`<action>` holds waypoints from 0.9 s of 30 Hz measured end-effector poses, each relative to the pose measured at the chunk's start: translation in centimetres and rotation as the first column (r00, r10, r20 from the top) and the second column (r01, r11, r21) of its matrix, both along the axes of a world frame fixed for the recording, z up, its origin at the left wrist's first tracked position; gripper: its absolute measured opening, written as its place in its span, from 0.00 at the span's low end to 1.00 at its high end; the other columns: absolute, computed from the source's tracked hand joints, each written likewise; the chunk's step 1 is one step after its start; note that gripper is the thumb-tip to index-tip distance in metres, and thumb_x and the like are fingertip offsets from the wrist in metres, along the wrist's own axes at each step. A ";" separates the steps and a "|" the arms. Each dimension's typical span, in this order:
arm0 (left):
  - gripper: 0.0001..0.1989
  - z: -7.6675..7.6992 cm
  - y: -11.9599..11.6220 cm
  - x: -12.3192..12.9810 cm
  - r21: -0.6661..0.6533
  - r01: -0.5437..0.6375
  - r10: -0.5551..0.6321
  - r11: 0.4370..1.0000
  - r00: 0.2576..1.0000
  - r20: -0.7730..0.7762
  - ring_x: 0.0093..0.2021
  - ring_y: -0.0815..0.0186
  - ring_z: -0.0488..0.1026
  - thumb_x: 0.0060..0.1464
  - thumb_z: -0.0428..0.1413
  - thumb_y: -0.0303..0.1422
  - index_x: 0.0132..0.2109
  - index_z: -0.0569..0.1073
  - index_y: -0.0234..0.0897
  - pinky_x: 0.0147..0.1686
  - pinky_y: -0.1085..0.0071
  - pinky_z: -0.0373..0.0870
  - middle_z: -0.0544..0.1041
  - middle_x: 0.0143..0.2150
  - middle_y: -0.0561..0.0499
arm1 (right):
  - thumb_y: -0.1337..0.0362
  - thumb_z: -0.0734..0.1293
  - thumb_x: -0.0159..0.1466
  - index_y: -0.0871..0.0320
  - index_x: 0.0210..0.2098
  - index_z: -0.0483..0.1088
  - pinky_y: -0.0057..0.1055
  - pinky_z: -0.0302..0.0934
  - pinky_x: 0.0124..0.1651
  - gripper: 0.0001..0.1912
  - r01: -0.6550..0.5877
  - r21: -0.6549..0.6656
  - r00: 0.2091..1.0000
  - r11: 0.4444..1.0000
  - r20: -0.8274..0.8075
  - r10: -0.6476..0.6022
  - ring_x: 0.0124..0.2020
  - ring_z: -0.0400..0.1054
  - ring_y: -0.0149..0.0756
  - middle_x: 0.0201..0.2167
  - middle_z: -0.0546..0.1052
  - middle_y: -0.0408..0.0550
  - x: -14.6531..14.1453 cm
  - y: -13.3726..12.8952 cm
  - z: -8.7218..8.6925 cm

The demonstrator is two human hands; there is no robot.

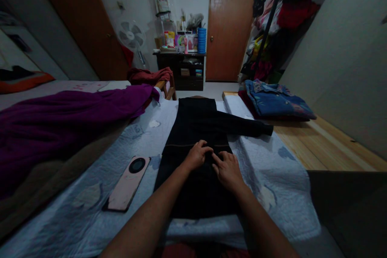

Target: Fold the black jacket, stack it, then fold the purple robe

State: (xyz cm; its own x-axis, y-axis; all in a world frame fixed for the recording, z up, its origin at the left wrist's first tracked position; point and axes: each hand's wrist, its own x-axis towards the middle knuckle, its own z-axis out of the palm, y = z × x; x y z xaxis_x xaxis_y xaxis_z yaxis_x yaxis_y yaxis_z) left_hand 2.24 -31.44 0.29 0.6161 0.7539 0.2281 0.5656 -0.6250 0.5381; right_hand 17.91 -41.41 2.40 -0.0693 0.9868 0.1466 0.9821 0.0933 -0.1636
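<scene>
A black long-sleeved garment (198,123) lies flat on the pale quilted bed cover, one sleeve stretched out to the right. A thin brownish line crosses its middle. My left hand (196,156) rests on the cloth just below this line, fingers bent and fingertips on the fabric. Close beside it, my right hand (229,170) has its bent fingers at the same spot, index finger nearly meeting my left fingers. Both appear to pinch the dark cloth; the exact bit between the fingertips is hidden. To the left lies a pink phone (128,187), its round camera facing up.
A purple cloth (75,119) is heaped along the left side. Folded blue clothing (276,98) sits on a wooden ledge (290,141) at the right. Beyond the bed stand a fan (131,36), a dark cabinet (180,78) and a wooden door (231,24).
</scene>
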 end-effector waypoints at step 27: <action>0.17 0.6 -0.2 -0.1 -0.069 -0.059 0.060 0.996 0.998 0.013 0.55 0.64 0.68 0.50 0.48 0.20 0.39 0.78 0.39 0.56 0.69 0.65 0.70 0.54 0.48 | 0.66 0.57 0.66 0.64 0.64 0.58 0.45 0.46 0.66 0.27 -0.145 -0.041 0.987 0.989 -0.073 0.142 0.68 0.45 0.48 0.67 0.54 0.59 -0.4 1.0 -1.4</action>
